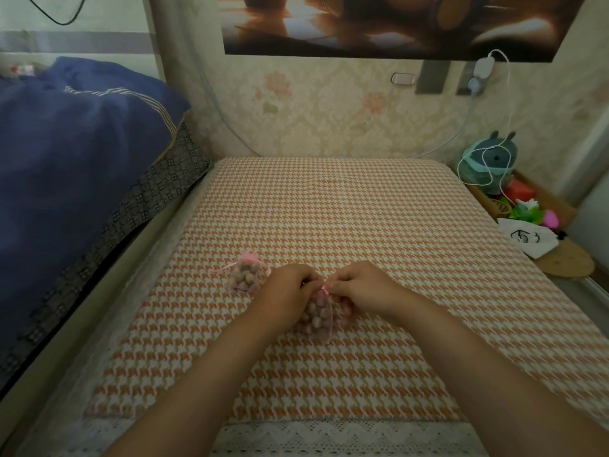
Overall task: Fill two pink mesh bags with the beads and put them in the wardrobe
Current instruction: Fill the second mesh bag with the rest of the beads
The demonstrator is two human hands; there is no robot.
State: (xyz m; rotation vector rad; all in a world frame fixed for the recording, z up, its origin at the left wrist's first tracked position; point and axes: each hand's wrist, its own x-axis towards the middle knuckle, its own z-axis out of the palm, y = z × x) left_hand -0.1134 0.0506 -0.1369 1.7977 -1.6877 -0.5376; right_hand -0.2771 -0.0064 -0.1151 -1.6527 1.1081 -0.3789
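- Your left hand (290, 288) and right hand (359, 288) meet knuckle to knuckle, fingers curled. Each appears to pinch the pink ribbon (324, 289) at the neck of the second pink mesh bag (322, 328). The fingertips themselves are hidden.
- Second pink mesh bag: it rests on the houndstooth mattress (329, 209), with its body hanging toward you from the pinched neck. It is visibly packed with beads (313, 315).
- First pink mesh bag (245, 275): it lies just left of and beyond the second bag, apart from both hands. It is also packed with beads, its neck is gathered and its ribbon tails trail loose.
- Done, as judged from this view: both bags look filled, and the first looks closed.
- Step in hand, as judged: you are drawing the second bag's neck shut. You cannot tell from here whether it is fully cinched.
- Left to do: carry both bags to the wardrobe, which is not in view.
- Surroundings: a blue quilt (66, 153) lies well to the left of the second bag, off the mattress.
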